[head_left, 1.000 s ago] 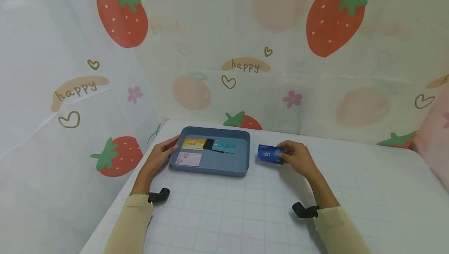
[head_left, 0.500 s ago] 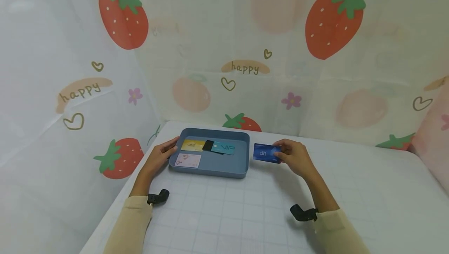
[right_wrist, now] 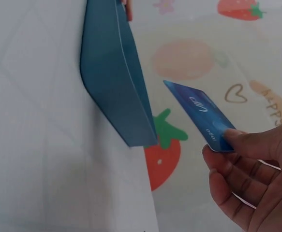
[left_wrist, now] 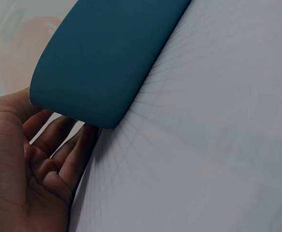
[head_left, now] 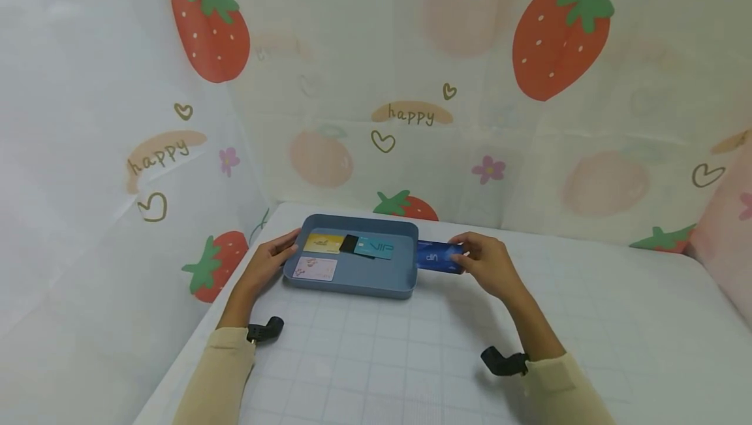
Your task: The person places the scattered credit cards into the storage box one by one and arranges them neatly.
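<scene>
My right hand (head_left: 484,262) pinches a blue card (head_left: 439,257) marked VIP between thumb and fingers. The card hovers at the right rim of a blue-grey tray (head_left: 352,286), its left end close to the wall; the right wrist view shows it above the table, tilted. At the tray's left end, my left hand (head_left: 271,262) holds the wall, the thumb at the rim and the fingers along the outside. Inside the tray lie a yellow card (head_left: 323,243), a teal VIP card (head_left: 376,248) partly covering a black card (head_left: 349,243), and a pale pink card (head_left: 315,267).
A white table (head_left: 364,360) with a faint grid carries the tray. Behind and to the left hangs a pale curtain (head_left: 411,40) printed with strawberries. A black wrist camera (head_left: 504,361) sits on each wrist.
My right hand has carried the blue card leftward, from a gap beside the tray up to its right rim. The left hand and the tray stay in place.
</scene>
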`<act>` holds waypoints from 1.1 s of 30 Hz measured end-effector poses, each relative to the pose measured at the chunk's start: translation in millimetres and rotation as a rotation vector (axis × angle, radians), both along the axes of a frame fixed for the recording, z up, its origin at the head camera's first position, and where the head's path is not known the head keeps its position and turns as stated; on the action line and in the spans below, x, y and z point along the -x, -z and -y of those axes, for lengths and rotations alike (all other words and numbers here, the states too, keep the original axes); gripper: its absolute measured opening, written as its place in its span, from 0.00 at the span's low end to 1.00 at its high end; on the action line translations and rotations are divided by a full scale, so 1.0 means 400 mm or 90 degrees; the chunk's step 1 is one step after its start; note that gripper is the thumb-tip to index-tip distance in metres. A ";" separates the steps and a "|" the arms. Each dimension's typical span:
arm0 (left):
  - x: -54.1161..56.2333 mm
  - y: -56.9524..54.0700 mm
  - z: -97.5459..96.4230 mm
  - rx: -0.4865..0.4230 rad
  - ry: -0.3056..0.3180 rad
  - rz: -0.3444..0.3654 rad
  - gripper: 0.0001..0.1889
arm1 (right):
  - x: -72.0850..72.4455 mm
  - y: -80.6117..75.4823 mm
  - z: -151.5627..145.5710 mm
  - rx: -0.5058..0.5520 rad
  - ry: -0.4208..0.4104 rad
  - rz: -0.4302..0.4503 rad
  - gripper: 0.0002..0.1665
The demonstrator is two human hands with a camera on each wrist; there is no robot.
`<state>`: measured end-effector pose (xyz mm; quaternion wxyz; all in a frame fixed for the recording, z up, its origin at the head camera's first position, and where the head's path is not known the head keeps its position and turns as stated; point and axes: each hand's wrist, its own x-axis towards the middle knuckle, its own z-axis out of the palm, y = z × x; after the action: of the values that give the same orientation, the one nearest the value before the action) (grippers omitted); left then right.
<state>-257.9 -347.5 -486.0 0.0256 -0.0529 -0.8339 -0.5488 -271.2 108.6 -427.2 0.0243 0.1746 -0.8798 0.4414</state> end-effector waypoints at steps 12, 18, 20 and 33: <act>-0.002 -0.002 0.001 -0.010 -0.002 -0.003 0.27 | -0.035 -0.030 0.037 0.012 -0.019 -0.011 0.15; -0.002 -0.003 0.001 -0.010 -0.004 -0.003 0.27 | -0.047 -0.038 0.054 0.023 -0.025 -0.008 0.15; -0.002 -0.003 0.001 -0.009 -0.006 -0.001 0.27 | -0.051 -0.038 0.061 0.027 -0.029 -0.007 0.15; -0.001 0.000 0.000 0.001 -0.007 -0.004 0.26 | -0.080 -0.041 0.105 0.053 -0.064 -0.004 0.15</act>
<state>-257.4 -347.7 -485.8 0.0312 -0.0506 -0.8344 -0.5479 -239.4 66.6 -410.8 0.0117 0.2189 -0.8505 0.4781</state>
